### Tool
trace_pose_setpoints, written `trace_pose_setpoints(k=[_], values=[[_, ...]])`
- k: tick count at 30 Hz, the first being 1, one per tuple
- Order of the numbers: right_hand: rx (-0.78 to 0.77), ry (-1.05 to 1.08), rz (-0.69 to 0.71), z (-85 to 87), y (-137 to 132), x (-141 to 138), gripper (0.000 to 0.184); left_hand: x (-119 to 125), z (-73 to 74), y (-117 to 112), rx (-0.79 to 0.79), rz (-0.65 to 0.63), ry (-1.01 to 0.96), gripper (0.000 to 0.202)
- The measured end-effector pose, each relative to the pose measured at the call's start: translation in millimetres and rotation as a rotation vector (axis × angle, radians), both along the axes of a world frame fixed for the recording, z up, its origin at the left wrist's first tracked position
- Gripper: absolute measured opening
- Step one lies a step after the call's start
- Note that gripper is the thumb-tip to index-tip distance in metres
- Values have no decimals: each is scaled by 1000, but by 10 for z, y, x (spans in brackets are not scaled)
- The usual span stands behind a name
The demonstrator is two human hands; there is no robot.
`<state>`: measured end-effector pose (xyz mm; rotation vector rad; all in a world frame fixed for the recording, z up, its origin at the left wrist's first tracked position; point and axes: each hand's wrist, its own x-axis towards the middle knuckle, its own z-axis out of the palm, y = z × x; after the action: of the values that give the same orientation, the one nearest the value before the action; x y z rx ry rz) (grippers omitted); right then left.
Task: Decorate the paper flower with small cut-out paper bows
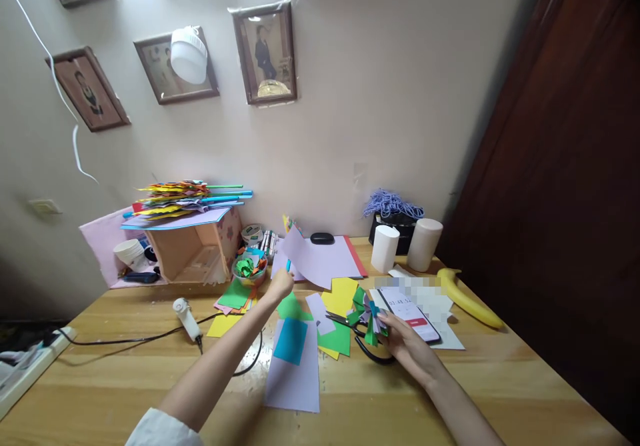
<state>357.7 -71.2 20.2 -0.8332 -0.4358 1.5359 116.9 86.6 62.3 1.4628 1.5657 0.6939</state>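
Note:
My left hand (280,285) reaches far out over the wooden table (125,379), pinching the corner of a lilac paper sheet (315,256) and lifting it; a thin blue stick shows at the fingertips. My right hand (403,343) rests near the table's middle right, its fingers closed on a folded paper piece of green, purple and blue (371,316). Black scissors (363,339) lie right beside that hand. A phone (410,313) with a lit screen lies just beyond it.
Loose coloured sheets (295,353) cover the middle. A glue gun (186,318) with its cable lies left. A wooden box (193,249) topped with paper crafts stands at the back left, two paper rolls (405,246) at the back right, a banana (470,299) at the right.

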Motion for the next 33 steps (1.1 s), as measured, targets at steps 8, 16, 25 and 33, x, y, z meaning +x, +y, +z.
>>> trace_pose_setpoints(k=[8,16,25,33], values=[[-10,-14,30,21,-31,-41,18,-98,435,-53,249,124,125,24],[104,-187,81,276,-61,-128,22,-170,353,-758,294,-54,-266,42],[546,-674,162,1468,588,-661,23,144,47,-1307,23,-200,-897,43],[492,-759,-28,1519,863,-855,27,144,8,-1288,74,-150,-825,46]])
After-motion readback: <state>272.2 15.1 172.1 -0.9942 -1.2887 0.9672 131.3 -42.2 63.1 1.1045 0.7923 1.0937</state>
